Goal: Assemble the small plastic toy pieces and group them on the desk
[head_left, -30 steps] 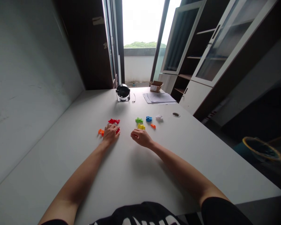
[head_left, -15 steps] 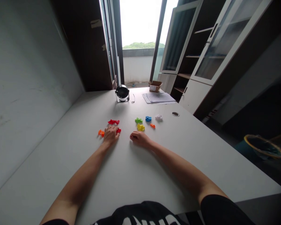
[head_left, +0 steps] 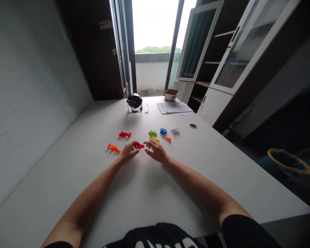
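Between thumb and fingers, my left hand (head_left: 129,151) grips a small red plastic piece (head_left: 141,146) above the desk. My right hand (head_left: 155,150) is just to the right of that piece, its fingers apart and nothing visible in them. A pile of yellow pieces (head_left: 155,139) lies right behind my right hand, partly covered by it. Left of my left hand are orange pieces (head_left: 114,148) in a row, and red pieces (head_left: 125,134) lie behind them. Farther back are green pieces (head_left: 152,132), blue pieces (head_left: 163,131), white pieces (head_left: 175,130) and one orange piece (head_left: 168,138).
On the white desk (head_left: 144,199), a round black device on a metal stand (head_left: 134,102) stands at the back. Papers (head_left: 176,107) and an open cardboard box (head_left: 171,95) are at the back right, near a cable hole (head_left: 193,126). A wall (head_left: 36,96) borders the left side.
My left hand has lifted a red piece off the desk and carried it right, uncovering the orange pieces. My right hand has opened its fingers and shifted slightly.
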### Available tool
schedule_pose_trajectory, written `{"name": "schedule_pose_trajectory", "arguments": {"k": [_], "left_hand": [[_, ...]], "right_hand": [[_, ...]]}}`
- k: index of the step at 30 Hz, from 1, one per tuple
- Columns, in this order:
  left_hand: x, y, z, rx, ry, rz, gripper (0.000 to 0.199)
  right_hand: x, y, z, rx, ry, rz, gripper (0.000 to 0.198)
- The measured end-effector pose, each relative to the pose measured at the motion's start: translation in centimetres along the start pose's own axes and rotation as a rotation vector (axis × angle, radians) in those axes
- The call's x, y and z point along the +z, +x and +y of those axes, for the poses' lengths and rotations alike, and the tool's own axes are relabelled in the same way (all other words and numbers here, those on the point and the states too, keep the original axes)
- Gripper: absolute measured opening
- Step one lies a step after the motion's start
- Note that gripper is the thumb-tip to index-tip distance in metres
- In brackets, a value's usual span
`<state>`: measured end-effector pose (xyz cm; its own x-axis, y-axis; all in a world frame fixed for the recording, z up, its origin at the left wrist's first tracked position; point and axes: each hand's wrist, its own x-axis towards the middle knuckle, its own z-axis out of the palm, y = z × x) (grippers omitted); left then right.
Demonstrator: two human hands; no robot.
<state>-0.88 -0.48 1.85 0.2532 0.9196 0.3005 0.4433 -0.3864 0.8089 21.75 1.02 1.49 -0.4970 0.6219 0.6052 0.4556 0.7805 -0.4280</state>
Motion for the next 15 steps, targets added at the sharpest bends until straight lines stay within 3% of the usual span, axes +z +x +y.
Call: {"name": "schedule_pose_trajectory", "arguments": {"k": [7,15], "left_hand": [[-0.24,-0.13,0.9,-0.026,-0.121,-0.142,0.023],[-0.13,-0.25,0.96,-0.049,-0.188,-0.118,0.031]], "right_hand": [[0.06,0.12,-0.25,-0.124,-0.038,-0.055,0.028],[0.03,0.24,-0.32,-0.102,-0.02,-0.025,0.018]]}}
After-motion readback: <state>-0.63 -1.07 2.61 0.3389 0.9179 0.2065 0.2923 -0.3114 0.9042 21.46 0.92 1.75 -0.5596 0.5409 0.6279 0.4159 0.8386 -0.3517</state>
